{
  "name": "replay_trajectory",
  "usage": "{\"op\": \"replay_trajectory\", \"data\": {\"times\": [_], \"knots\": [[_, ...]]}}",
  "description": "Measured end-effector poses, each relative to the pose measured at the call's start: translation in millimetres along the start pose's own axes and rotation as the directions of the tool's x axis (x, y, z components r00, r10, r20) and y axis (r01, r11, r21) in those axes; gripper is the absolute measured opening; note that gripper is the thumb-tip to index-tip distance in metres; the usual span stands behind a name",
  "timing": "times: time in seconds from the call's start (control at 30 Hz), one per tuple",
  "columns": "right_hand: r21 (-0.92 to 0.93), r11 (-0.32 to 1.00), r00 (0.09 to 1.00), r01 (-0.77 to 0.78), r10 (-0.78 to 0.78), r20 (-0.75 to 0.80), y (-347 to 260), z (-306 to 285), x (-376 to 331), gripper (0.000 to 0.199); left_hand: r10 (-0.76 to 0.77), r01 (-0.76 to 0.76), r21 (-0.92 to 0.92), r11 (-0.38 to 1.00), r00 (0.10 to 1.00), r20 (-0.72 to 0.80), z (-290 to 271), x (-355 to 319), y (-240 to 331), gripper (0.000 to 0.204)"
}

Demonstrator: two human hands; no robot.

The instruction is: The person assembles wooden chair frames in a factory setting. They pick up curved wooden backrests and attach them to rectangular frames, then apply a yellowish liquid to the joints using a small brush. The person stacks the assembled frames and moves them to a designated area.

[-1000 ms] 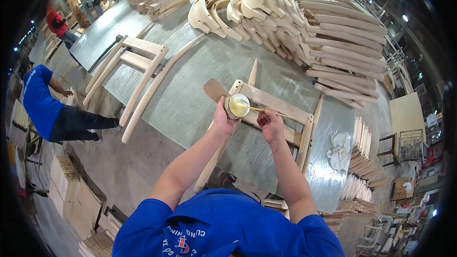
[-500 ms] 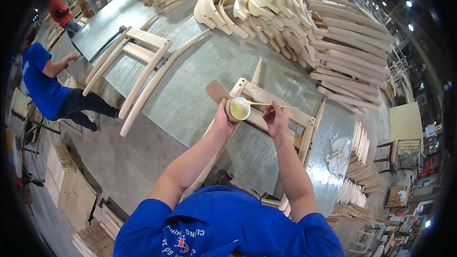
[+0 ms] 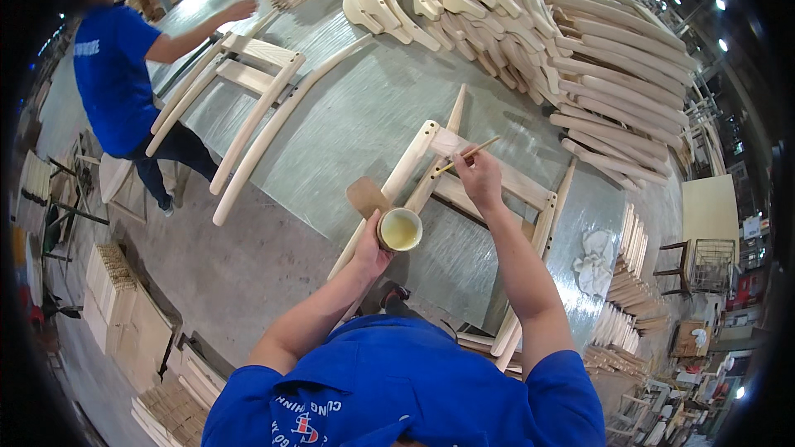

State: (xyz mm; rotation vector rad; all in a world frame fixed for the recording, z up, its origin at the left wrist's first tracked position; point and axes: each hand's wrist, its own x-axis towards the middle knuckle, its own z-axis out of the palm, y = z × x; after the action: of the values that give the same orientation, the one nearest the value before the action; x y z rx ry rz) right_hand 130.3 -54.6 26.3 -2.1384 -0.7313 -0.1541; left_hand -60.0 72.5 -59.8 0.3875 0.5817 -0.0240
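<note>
My left hand (image 3: 371, 255) is wrapped round a small cup (image 3: 401, 230) of pale yellow liquid, beside the near leg of a wooden chair frame (image 3: 515, 180). A brown flat paddle-shaped piece (image 3: 365, 197) juts out past the thumb; whether the fingers hold it too, I cannot tell. Between the fingertips of my right hand (image 3: 482, 182) is a thin wooden stick (image 3: 480, 147). Its lower tip is at a dark hole in the frame's left side, close to the rail joint. The frame lies on the grey-topped table (image 3: 348, 132).
Curved wooden parts (image 3: 613, 74) are piled high at the far right. A second chair frame (image 3: 261, 87) lies on the left, where a co-worker in a blue shirt (image 3: 116, 74) reaches over the table. A crumpled white cloth (image 3: 593, 263) rests near the right edge.
The stick has left the cup and moved to the frame's hole with my right hand. My left hand has brought the cup nearer and slightly left. The co-worker has straightened, reaching over the table.
</note>
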Motion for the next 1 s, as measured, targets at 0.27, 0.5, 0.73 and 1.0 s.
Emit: {"op": "replay_trajectory", "data": {"times": [0.27,0.5,0.73,1.0], "knots": [[-0.04,0.999,1.0,0.031,-0.03,0.009,1,4,0,0.013,-0.042,0.043,-0.034,0.998,0.999,0.015,-1,1,2,0.045],[-0.064,0.995,0.997,0.077,-0.075,0.034,10,8,1,0.014,-0.041,0.048,-0.067,0.997,0.994,0.099,-1,1,1,0.045],[-0.023,0.999,0.999,0.04,-0.04,0.012,11,6,9,0.015,-0.046,0.056,-0.091,0.994,0.993,0.109,-8,4,1,0.044],[-0.108,0.992,0.997,0.071,-0.071,0.0,27,14,12,0.016,-0.031,0.032,-0.025,0.999,0.999,0.032,-4,2,1,0.045]]}}
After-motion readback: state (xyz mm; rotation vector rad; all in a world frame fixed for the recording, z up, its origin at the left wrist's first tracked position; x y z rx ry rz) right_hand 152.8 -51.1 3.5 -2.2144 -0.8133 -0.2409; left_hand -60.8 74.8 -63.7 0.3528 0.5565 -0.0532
